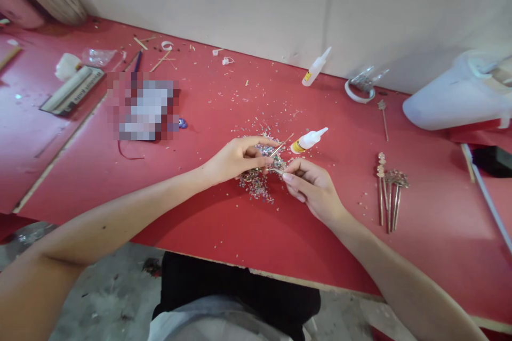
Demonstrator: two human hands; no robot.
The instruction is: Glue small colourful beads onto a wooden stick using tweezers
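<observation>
My left hand point(236, 161) is closed over a pile of small shiny chips point(258, 190), its fingers pinching a thin gold-brown hair stick point(284, 143) that points up and right. Something gold shows under that hand, mostly hidden. My right hand point(316, 187) is closed on a slim pale tool point(277, 171), its tip close to the left fingertips; its exact kind is too small to make out. Just beyond the right hand, a white glue bottle point(308, 141) with a yellow label lies tilted. Farther back is a second glue bottle point(316, 68).
Several decorated hair sticks point(394, 197) lie at right, with a single one point(384, 120) farther back. A white tub point(444, 96) and a tape roll point(360, 93) are near the wall. At left lie a knife box point(76, 90) and a blurred-out item point(146, 109) on the red table point(208, 117).
</observation>
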